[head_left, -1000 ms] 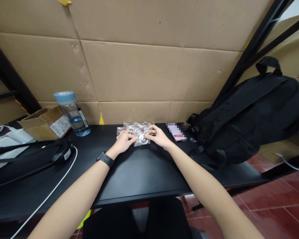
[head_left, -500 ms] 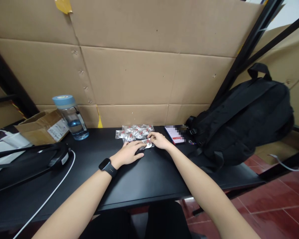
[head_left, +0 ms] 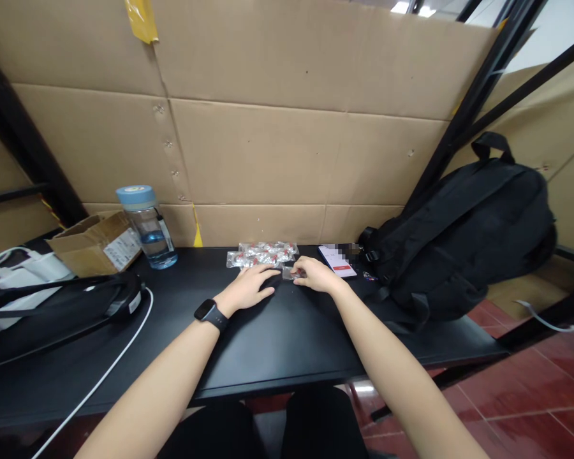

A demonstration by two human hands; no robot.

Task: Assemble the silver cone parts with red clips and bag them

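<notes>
A pile of small clear plastic packets (head_left: 263,254) with red and white parts inside lies at the back of the black table (head_left: 268,344). My left hand (head_left: 251,288), with a black watch on its wrist, lies palm down just in front of the pile, fingers stretched toward a dark spot on the table. My right hand (head_left: 314,275) is curled, and its fingertips pinch one small clear packet (head_left: 289,273) that sits apart from the pile. What lies under my left fingers is hidden.
A phone (head_left: 337,260) lies right of the pile, and a black backpack (head_left: 463,229) fills the right end. At left stand a water bottle (head_left: 147,225), a cardboard box (head_left: 95,242), a black bag (head_left: 52,306) and a white cable (head_left: 110,363). Cardboard panels form the back wall.
Both hands have drawn back from the pile toward me. My right hand has pulled one packet out of the pile. My left hand has flattened onto the table.
</notes>
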